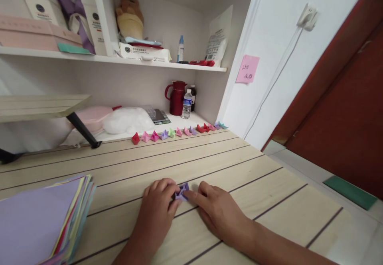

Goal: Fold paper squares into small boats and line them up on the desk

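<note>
Altogether, around thirteen small folded paper boats (154,137) stand in a row along the back edge of the desk (215,159), in reds, pinks, purples, one green and one teal; those at the right end crowd together, so the exact count is hard to tell. One more piece, a small purple folded paper (181,193), lies on the desk between the two hands, well in front of the row. One stack of coloured sheets (38,221) sits at the left, flat and smooth, a purple sheet on top and yellow, red and blue edges fanned out beneath. The desk is pale with a wood-like grain, crossed by thin dark lines. Behind it are one glossy dark red jug (178,98) with a looped handle, one clear plastic water bottle (186,105), one dark bottle (193,97) partly hidden, and one puffy white bundle (128,120). A single square pink note (247,69) is stuck to the right. The left hand (161,195) rests palm down, fingers bent, its thumb and forefinger pinching the purple paper's left side. The right hand (214,205) comes in from the lower right, forefinger extended onto the paper, the other fingers curled; whether its thumb grips cannot be told.
</note>
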Demonstrator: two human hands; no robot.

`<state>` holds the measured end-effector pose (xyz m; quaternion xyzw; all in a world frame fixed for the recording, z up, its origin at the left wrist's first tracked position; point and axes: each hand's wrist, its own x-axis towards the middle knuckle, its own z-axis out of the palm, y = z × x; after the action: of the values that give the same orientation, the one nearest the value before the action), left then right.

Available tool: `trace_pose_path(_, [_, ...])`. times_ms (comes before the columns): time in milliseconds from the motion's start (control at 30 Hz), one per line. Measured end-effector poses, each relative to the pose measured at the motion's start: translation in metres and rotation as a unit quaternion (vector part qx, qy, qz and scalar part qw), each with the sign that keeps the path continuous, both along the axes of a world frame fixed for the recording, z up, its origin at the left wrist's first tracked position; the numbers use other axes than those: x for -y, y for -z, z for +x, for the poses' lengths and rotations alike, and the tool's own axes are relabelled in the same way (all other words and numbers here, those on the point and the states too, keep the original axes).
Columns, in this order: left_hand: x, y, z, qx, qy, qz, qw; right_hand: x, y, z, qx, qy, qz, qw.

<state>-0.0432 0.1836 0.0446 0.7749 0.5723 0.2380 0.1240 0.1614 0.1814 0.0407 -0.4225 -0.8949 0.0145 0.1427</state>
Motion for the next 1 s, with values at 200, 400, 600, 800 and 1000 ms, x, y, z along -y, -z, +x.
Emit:
trace_pose_path(200, [-0.001, 0.001, 0.000, 0.015, -0.001, 0.006, 1.000, -0.009, -0.012, -0.002, 0.032, -0.016, -0.037, 0.999])
trace_pose_path(400, [-0.003, 0.005, -0.001, 0.032, 0.004, 0.013, 0.999, -0.020, -0.022, -0.002, 0.071, -0.060, -0.046, 0.995])
trace_pose_path(600, [-0.007, 0.004, -0.003, 0.046, -0.004, -0.016, 0.999, -0.029, -0.025, -0.009, 0.013, -0.068, -0.066, 0.995])
trace_pose_path(800, [-0.006, 0.002, -0.005, 0.057, -0.006, -0.022, 0.998, -0.048, -0.009, -0.016, -0.143, -0.122, -0.032, 0.982])
trace_pose_path(1000, [-0.005, 0.001, -0.003, 0.064, -0.010, -0.023, 0.998, -0.063, -0.004, -0.020, -0.186, -0.148, -0.061, 0.969])
